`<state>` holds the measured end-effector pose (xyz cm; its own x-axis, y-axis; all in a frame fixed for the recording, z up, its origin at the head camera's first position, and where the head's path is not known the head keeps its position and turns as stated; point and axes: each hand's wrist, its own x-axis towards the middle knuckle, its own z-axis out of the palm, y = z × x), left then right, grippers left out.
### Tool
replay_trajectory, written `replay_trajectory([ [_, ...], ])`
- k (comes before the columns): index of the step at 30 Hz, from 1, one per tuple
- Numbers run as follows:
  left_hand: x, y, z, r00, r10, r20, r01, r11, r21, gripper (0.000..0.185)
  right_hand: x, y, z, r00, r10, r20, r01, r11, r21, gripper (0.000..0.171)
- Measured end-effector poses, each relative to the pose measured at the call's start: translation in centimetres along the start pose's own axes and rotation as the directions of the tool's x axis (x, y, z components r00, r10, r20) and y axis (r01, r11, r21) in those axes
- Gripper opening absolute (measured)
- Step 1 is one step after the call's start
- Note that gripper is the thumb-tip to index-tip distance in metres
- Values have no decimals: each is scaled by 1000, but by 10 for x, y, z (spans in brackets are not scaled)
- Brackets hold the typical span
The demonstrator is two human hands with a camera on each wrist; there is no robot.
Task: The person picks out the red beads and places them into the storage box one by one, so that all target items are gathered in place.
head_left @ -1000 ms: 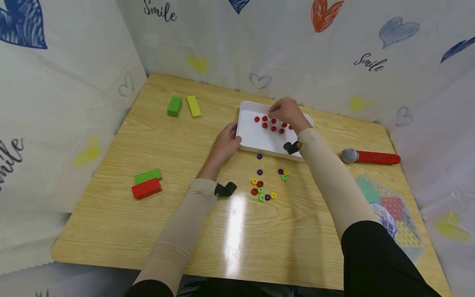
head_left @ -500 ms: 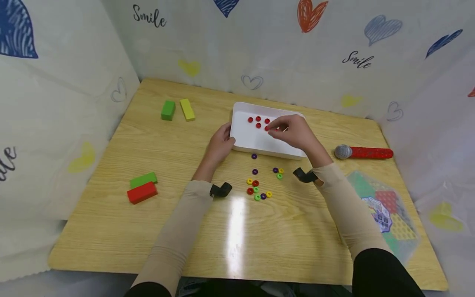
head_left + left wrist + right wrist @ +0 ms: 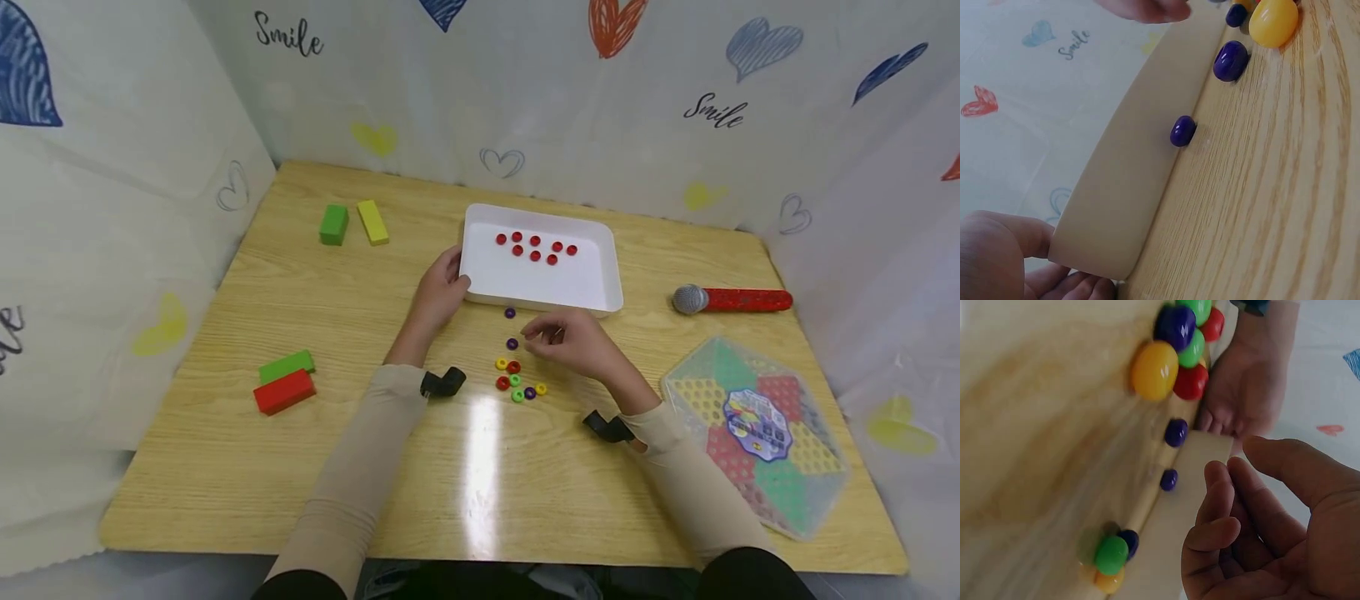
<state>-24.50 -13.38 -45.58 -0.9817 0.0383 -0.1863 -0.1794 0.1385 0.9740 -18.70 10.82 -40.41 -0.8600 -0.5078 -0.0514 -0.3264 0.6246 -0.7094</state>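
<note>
My left hand [image 3: 441, 292] grips the left edge of a shallow white tray [image 3: 540, 285], thumb on the rim and fingers beneath in the left wrist view. Inside the tray lie several red beads [image 3: 536, 256] in two loose rows. My right hand [image 3: 577, 343] hovers over the table in front of the tray, fingers loosely bent, with nothing between thumb and fingertips in the right wrist view. Close by its fingertips is a purple bead [image 3: 512, 343]; another purple bead [image 3: 1183, 131] sits against the tray's front wall. A green bead [image 3: 1111, 555] beside purple and yellow ones is hidden under this hand in the head view.
Nearer me is a cluster of mixed beads, including a yellow bead [image 3: 542, 389]. Green [image 3: 287, 365] and red [image 3: 285, 392] blocks lie at left, with green [image 3: 333, 225] and yellow [image 3: 372, 222] blocks behind. A red microphone [image 3: 738, 300] and clear hexagonal game box [image 3: 757, 442] occupy the right.
My right hand has left the red beads in the tray and come back toward me, over the table. The left hand keeps its grip on the tray. The head view has shifted slightly.
</note>
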Motion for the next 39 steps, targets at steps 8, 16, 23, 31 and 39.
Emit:
replay_trajectory([
  [8, 0, 1, -2, 1000, 17, 8, -17, 1000, -10, 61, -6, 2, 17, 999, -1, 53, -2, 998, 61, 16],
  [16, 1, 1, 0, 1000, 19, 5, -19, 1000, -15, 61, -10, 2, 23, 996, 12, 90, -15, 999, 33, 17],
  [23, 1, -1, 0, 1000, 16, 5, -16, 1000, -5, 61, -11, 2, 26, 994, 32, 108, -34, 999, 19, 19],
  [31, 2, -2, -1, 1000, 21, 6, -21, 1000, -6, 61, -10, 3, 27, 994, 27, 107, -28, 1000, 4, 16],
  [39, 2, -2, -1, 1000, 23, 11, -23, 1000, -5, 61, -6, 2, 7, 997, 44, 57, -42, 999, -21, 14],
])
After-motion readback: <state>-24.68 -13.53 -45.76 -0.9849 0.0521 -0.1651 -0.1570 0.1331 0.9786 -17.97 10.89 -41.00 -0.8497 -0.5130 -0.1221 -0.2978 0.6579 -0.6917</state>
